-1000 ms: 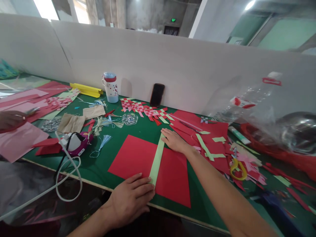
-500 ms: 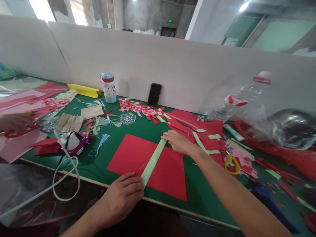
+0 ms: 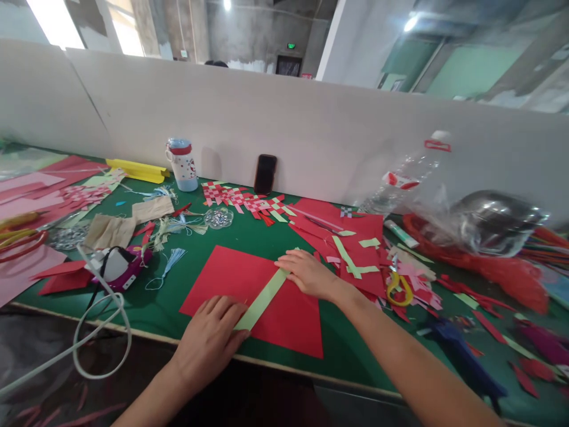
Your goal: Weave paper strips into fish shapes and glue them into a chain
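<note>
A red sheet of paper (image 3: 293,320) lies flat on the green table near its front edge. Across it runs a light green paper strip (image 3: 264,299), slanting from lower left to upper right. My left hand (image 3: 211,332) pinches the lower end between thumb and fingers, resting over the sheet's left front part. At the upper end, by the sheet's far edge, my right hand (image 3: 306,274) has its fingers closed on the strip. Both fingertips partly cover the strip's ends.
Behind are woven paper strips (image 3: 249,201), a phone (image 3: 265,174) and a water bottle (image 3: 182,166). Yellow scissors (image 3: 399,289), paper scraps and a blue glue gun (image 3: 466,356) lie to the right. A purple device (image 3: 136,270), white cable (image 3: 127,332) and tassel (image 3: 171,261) are left.
My left hand has moved up from the front edge onto the sheet, and the strip's lower end has moved with it. Another person's hand at far left has left the view; the scissors there remain.
</note>
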`<state>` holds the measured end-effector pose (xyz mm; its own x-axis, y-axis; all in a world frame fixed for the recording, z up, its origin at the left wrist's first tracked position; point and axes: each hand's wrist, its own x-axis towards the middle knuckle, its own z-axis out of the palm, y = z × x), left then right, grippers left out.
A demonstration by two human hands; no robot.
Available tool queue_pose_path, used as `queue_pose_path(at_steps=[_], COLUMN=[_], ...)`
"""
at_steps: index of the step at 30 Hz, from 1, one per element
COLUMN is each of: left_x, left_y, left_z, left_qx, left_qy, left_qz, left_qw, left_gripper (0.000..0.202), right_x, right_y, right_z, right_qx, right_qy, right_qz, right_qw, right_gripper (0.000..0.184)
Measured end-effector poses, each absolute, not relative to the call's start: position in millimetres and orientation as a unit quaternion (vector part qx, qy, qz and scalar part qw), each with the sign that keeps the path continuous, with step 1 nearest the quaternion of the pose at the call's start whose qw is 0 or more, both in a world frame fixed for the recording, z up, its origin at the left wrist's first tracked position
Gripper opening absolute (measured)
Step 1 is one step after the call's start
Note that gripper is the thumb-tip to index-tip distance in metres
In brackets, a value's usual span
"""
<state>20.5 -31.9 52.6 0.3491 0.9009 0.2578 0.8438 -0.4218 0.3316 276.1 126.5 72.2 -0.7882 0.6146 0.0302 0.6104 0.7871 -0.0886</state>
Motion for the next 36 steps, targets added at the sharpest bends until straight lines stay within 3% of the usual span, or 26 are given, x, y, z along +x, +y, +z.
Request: queue_pose_path(at_steps=[4,9,11,15,22,29,36], left_x=[29.3,34.4,36.7,38.2,22.4,7.1,-6.6], left_y=[-27.6,-19.5,-13.0,-0.8,-0.9,-1.7,-3.2], left_z=[50.8,55.2,64.6,87.1,93.0,98.1,101.6], left_qx=[0.804,0.791,0.787,0.784,0.799,0.81,0.761], left_qy=[0.563,0.587,0.596,0.608,0.59,0.564,0.552], left_qz=[0.18,0.159,0.142,0.058,0.018,0.019,0.099], left_qw=[0.062,0.064,0.068,0.112,0.115,0.16,0.327], left_gripper=[0.036,0.053,0.051,0.021,0.022,0.024,0.032], right_x=[275.8,275.5,275.2,278.2,307.8,333.6,336.2], right_y=[123.9,119.4,113.7,101.2,99.4,87.8,78.8], right_z=[79.1,90.8,96.1,107.6,115.2,126.2,114.8], right_qx=[-0.329,-0.32,-0.313,-0.318,-0.343,-0.5,-0.542], right_qy=[-0.942,-0.943,-0.943,-0.939,-0.927,-0.818,-0.662], right_qz=[0.034,0.043,0.051,0.059,0.068,0.221,0.401], right_qw=[0.053,0.085,0.098,0.114,0.134,0.182,0.326], right_gripper=[0.039,0.016,0.017,0.017,0.019,0.029,0.048])
